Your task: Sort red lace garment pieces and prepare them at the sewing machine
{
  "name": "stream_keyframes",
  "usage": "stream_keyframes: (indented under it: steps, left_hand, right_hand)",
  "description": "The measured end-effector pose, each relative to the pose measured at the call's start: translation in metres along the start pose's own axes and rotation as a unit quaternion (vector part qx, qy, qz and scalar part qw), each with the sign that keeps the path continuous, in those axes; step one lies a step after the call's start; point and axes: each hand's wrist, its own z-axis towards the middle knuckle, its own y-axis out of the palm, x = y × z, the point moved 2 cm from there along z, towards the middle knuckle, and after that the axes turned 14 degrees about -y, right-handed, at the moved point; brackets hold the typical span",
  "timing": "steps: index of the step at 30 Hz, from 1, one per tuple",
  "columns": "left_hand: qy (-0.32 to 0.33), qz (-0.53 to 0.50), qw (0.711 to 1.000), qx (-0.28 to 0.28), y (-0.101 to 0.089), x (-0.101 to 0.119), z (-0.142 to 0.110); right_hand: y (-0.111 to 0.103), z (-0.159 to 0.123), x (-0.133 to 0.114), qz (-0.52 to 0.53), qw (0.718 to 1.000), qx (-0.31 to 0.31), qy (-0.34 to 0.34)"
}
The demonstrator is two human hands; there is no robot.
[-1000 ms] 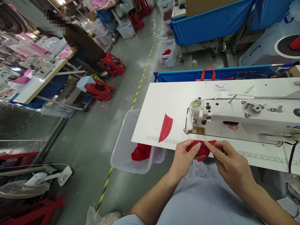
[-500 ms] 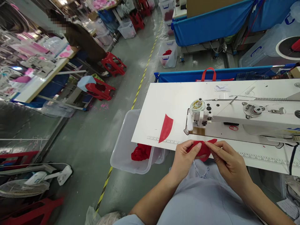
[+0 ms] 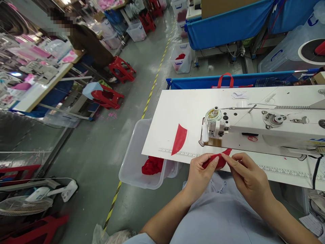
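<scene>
A folded piece of red fabric (image 3: pixel 222 162) is held between both hands at the front edge of the white sewing table (image 3: pixel 172 105). My left hand (image 3: pixel 201 169) is closed around its left part, thumb on top. With thumb and forefinger, my right hand (image 3: pixel 245 171) pinches its right side; a pointed end sticks out beyond the fingers. Just past the hands stands a white sewing machine (image 3: pixel 254 123), its needle end left of the fabric. A second, flat red fabric piece (image 3: pixel 179 139) with a curved edge lies on the table to the left.
Below the table's left end, a clear plastic bin (image 3: pixel 129 166) holds red fabric (image 3: pixel 152 165). A blue cloth trough (image 3: pixel 198 83) runs behind the table. Across the aisle a co-worker (image 3: pixel 86 40) is by another table. A white fan (image 3: pixel 27 203) is at lower left.
The red fabric has shifted slightly left and folded tighter, with less of it hanging below the fingers. My right hand's fingers have curled a little; the flat piece stays put.
</scene>
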Motion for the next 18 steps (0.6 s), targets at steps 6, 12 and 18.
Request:
stream_keyframes:
  steps: [6, 12, 18]
  left_hand:
    - [-0.034, -0.051, 0.998, -0.018, -0.0008, -0.0011, 0.0024]
    - [-0.022, -0.042, 0.999, -0.015, 0.0006, 0.0001, 0.0013]
    - [0.017, -0.017, 1.000, -0.012, 0.0016, 0.0008, 0.0005]
  right_hand:
    - [0.0024, 0.0027, 0.0017, 0.080, 0.996, 0.030, 0.038]
    - [-0.0028, 0.0006, 0.0020, 0.014, 0.999, 0.005, -0.028]
    - [-0.0035, 0.0015, 0.0004, -0.026, 0.999, -0.012, -0.022]
